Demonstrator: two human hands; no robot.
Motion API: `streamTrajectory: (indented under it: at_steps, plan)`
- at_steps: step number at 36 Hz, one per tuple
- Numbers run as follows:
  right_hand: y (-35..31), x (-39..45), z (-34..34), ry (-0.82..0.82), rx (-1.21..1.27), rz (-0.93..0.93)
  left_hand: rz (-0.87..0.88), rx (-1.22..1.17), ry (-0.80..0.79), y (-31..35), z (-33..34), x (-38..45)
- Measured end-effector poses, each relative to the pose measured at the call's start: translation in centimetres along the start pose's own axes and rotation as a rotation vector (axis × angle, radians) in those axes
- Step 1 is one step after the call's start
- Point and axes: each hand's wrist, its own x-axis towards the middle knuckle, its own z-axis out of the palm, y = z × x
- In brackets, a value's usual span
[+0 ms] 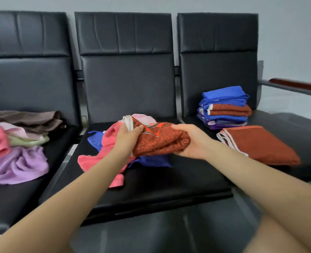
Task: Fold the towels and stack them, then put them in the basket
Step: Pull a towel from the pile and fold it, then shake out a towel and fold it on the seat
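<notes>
Both hands hold the rust-orange woven towel with white edging (160,141) above the middle black seat: left grip (128,137) pinching its banded end, right grip (189,141) curled round the folded end. The bundle looks loosely folded; shifting either grip could spill its layers onto the pink towel (96,159) beneath.

Three black padded chairs are standing side by side in a row against a pale grey wall (288,33). The left chair (26,70), the middle chair (127,79) and the right chair (218,66) are each showing a tall backrest with a stitched upper panel and a flat seat. A grey metal armrest (297,86) topped with dark reddish wood is jutting out beside the right chair.
</notes>
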Motion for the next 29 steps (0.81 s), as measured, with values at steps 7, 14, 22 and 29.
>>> streamTrajectory:
  at_steps: [7, 14, 22, 29]
  plan:
    - [-1.1, -3.7, -6.3, 0.363, -0.452, -0.326, 0.036, 0.048, -0.144, -0.4, 7.5, -0.4]
    - [-5.0, -8.6, -13.7, 0.72, -0.767, -0.713, 0.17, -0.065, -0.377, 1.7, 17.0, -1.9]
    - [-3.3, -10.9, -24.0, 1.079, -0.931, -0.328, 0.046, 0.329, -0.589, -1.8, 26.8, -4.2]
    - [-2.3, -10.0, -26.2, 1.168, -0.907, -0.096, -0.02, 0.524, -0.498, -3.1, 28.7, -5.2]
